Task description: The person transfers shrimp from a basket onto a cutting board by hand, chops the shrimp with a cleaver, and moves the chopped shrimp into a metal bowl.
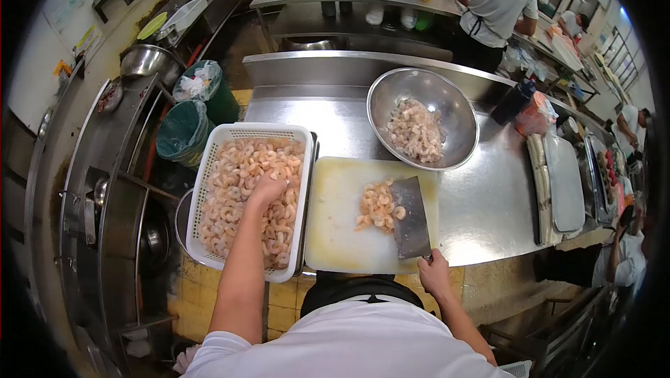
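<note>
My left hand [268, 190] reaches down into a white perforated basket [305, 162] full of peeled shrimp [227, 200]. Its fingers curl in among the shrimp, and their tips are hidden. With my right hand [435, 275] I grip the handle of a wide cleaver [412, 219]. The blade rests on a white cutting board [338, 231], its left edge against a small pile of shrimp [377, 205]. Behind the board a large steel bowl [457, 99] holds chopped, pale shrimp meat [416, 131].
A raised steel ledge [307, 64] runs along the back of the steel table [488, 203]. A dark bottle [514, 102] and a grey lidded tray [564, 183] stand at right. Green bins [183, 130] are beyond the basket at left. A co-worker [492, 1] stands behind the table.
</note>
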Motion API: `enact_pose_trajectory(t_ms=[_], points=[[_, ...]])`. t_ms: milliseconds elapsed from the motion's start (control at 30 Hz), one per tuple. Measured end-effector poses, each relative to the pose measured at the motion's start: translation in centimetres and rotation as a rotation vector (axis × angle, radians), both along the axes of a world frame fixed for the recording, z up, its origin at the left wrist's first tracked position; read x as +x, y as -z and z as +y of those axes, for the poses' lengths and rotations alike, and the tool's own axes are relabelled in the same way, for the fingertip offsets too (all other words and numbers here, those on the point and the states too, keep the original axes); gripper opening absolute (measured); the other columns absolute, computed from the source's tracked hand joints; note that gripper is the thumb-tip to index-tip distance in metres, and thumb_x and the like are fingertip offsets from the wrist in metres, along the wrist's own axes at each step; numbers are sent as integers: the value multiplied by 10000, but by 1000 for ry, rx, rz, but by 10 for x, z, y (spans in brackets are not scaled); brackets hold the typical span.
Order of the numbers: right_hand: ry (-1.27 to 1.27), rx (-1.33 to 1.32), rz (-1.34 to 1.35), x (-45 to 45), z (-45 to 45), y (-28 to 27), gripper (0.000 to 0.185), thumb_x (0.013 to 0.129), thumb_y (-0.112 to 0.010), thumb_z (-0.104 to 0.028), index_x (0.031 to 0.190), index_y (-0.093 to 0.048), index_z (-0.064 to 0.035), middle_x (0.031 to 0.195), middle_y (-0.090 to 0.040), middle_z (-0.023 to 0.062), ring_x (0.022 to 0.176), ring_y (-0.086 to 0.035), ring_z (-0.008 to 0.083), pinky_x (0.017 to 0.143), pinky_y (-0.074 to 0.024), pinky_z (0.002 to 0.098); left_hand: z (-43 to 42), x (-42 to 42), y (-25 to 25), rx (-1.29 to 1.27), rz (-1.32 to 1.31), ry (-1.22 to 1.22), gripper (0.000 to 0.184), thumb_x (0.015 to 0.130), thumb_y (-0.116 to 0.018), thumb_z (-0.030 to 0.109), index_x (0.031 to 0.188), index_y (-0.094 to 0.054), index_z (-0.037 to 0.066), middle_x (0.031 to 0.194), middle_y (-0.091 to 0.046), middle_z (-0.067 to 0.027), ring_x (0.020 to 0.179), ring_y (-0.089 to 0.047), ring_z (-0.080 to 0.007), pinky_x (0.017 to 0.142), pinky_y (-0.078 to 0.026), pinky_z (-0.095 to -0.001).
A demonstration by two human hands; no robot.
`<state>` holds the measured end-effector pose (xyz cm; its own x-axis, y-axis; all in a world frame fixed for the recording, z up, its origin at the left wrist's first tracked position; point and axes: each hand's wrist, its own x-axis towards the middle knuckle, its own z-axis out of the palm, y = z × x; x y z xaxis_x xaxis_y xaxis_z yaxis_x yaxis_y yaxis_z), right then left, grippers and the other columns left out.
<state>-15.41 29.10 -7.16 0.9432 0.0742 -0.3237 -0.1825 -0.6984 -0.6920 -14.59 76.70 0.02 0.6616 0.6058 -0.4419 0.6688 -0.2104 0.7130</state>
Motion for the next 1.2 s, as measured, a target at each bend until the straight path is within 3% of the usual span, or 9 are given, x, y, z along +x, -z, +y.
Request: enact_pose_trajectory(t_ms=[133,267,400,633,700,800,867,1067,1200], points=[[29,-6,-15,-10,9,-5,265,874,-644,-159,1022,-659,60,766,-673,211,702,-670,330,682,-531,456,29,-2,38,-448,-5,-99,466,860,-813,223,1248,-701,-10,1095,-756,-146,897,-748,-259,770,-622,-391],[62,5,14,-9,6,-3,274,879,-665,-173,1021,-671,62,802,-692,255,749,-700,390,721,-542,469,68,-13,110,-1059,-324,-313,297,855,-761,169,1120,-721,40,995,-748,-128,804,-743,-272,702,-650,-417],[99,38,65,-8,-6,10,278,872,-674,-176,1012,-675,64,816,-692,249,762,-701,367,727,-541,458,41,-12,49,-921,-447,-419,337,841,-776,244,1128,-718,77,1040,-752,-85,957,-734,-233,808,-638,-443],[83,79,55,-12,-16,12,289,871,-669,-174,1032,-685,66,794,-676,236,731,-673,357,718,-533,445,-4,16,-14,-964,-552,-22,353,888,-761,196,1206,-650,88,1045,-724,-86,790,-714,-193,556,-550,-340],[58,68,28,-13,-17,4,292,872,-666,-173,1039,-688,66,789,-676,229,727,-671,350,717,-532,445,-25,34,-3,-958,-469,50,321,911,-738,139,1212,-636,89,1040,-716,-95,800,-718,-210,565,-571,-355],[61,81,3,-12,-21,9,274,858,-688,-147,1022,-680,73,727,-640,102,671,-593,185,649,-499,368,-76,64,36,-855,-286,182,280,930,-712,85,1196,-629,64,1023,-714,-90,819,-726,-216,587,-598,-371],[74,112,-14,-12,-20,5,285,861,-684,-142,1049,-683,72,726,-640,100,666,-592,186,646,-499,368,-124,76,48,-705,-152,154,260,920,-713,83,1175,-661,70,1072,-716,-97,826,-717,-193,614,-579,-375],[48,118,-74,-11,-11,-16,331,878,-654,-115,1146,-681,78,752,-670,129,682,-630,212,671,-522,384,-163,68,26,-25,-42,614,637,850,-851,356,1441,-695,178,1177,-778,-210,1027,-747,-310,965,-563,-380],[-21,22,-156,-10,-7,-22,339,891,-636,-109,1166,-678,85,783,-698,180,697,-674,271,694,-539,415,-125,62,-31,179,-39,475,474,863,-770,294,1302,-769,116,1235,-749,-245,1112,-734,-343,971,-571,-411]])
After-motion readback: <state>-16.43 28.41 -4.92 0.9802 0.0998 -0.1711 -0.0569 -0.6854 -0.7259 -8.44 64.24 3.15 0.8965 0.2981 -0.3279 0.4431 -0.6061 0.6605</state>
